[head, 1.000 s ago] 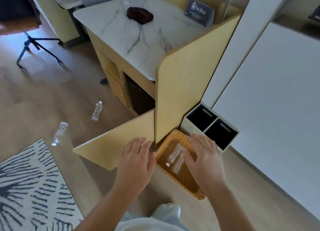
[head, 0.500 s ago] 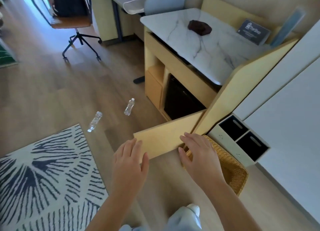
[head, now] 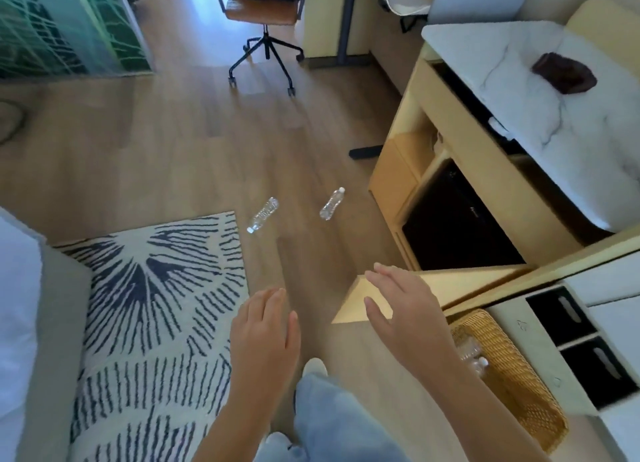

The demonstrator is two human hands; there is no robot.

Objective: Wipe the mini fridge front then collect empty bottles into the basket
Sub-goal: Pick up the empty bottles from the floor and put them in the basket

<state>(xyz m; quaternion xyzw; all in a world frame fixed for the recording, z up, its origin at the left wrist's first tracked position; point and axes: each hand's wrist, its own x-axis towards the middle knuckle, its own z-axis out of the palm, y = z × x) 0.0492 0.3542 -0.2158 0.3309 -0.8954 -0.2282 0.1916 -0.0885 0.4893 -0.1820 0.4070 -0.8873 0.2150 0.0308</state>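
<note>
Wood floor (head: 180,142) fills the room, and two empty bottles lie on their sides in the open middle of it. The rug-side bottle (head: 263,214) is just off the far right corner of the rug (head: 149,305). The cabinet-side bottle (head: 332,203) is a little to its right, near the foot of the unit that houses the mini fridge (head: 457,226). The basket (head: 519,378) stands on the floor at the lower right, with clear bottles (head: 471,354) already lying in it.

Both hands are empty. The left hand (head: 263,337) hangs palm down over the floor, fingers straight and close together. The right hand (head: 408,309) is flat too, fingers slightly spread, over the corner of the open cabinet door (head: 460,281); whether it touches the door I cannot tell.

The step in hand looks like fetching the two floor bottles. Both are well apart from the hands, so step round the door's corner rather than lean over it. Empties are light and roll at a nudge. Come down from above and close round the middle of each, left hand on the rug-side one, right on the other. Lower them into the basket rather than tossing, since they bounce out
</note>
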